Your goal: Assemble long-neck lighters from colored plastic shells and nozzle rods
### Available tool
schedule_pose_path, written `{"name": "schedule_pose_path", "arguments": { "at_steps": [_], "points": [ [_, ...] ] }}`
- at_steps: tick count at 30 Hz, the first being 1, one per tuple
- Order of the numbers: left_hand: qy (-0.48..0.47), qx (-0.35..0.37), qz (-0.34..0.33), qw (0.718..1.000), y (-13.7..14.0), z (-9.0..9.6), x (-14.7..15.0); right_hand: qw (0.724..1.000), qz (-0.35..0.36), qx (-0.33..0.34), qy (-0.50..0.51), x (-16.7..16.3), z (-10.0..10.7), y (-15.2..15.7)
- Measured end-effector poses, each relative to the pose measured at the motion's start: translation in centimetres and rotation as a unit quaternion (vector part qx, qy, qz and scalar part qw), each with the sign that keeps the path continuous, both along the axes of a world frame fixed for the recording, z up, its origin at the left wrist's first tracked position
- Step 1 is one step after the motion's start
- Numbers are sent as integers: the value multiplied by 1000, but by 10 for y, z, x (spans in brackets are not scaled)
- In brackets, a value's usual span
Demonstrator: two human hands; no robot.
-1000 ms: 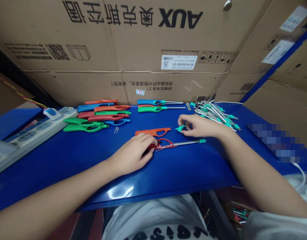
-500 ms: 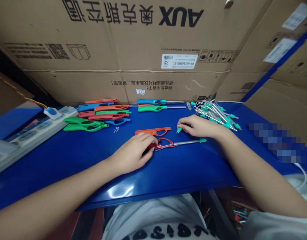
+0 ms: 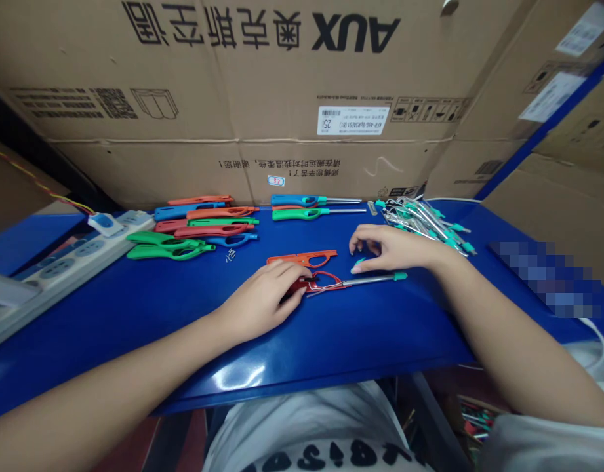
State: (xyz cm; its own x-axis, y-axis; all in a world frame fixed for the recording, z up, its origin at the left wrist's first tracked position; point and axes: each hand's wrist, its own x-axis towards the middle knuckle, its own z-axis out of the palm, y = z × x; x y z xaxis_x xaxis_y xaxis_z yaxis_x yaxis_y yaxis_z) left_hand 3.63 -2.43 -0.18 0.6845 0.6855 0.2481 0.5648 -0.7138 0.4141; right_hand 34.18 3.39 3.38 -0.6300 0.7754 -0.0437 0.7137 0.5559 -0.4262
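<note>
On a blue table (image 3: 380, 347), a red shell (image 3: 298, 286) lies under the left hand (image 3: 267, 295), gripped at its left end between thumb and fingers, a metal rod (image 3: 370, 281) with a teal tip running out to its right. Above and right of the red shell hovers the right hand (image 3: 393, 248), thumb and fingers parted around a teal piece (image 3: 359, 261); whether it is pinched cannot be told. Just beyond the red shell rests an orange shell (image 3: 286, 258), no rod in it. Progress looks partial: farther beyond the red shell, a blue lighter (image 3: 289, 200) and a green lighter (image 3: 289, 214) have rods and appear finished, while the red shell seems midway, wires (image 3: 331, 286) loose across its loop. Apparently awaiting work are rodless handles (image 3: 210, 230) beyond it to the left and piled rods (image 3: 420, 223) beyond it to the right. Hidden are the red shell's left end and most of the teal piece; small pale bits (image 3: 230, 254) to its left defy identification, and a pixelated patch (image 3: 542, 278) masks something far to its right
</note>
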Motion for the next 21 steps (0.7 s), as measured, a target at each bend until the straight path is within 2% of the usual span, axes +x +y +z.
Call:
{"name": "schedule_pose_path", "arguments": {
  "at_steps": [4,9,14,17,21],
  "points": [
    [-5,7,4,1000,1,-1,-1,998,22,-57,-18,0,-3,2],
    [-7,3,5,1000,1,0,0,1000,-1,-16,-11,-8,-8,3],
    [-7,2,4,1000,0,0,1,998,-63,12,26,-14,-5,-1],
    [-3,2,3,1000,0,0,1,996,-86,35,13,-15,-4,-2],
    [-7,-2,2,1000,0,0,0,994,-100,9,-40,-16,-7,0]
  ]
}}
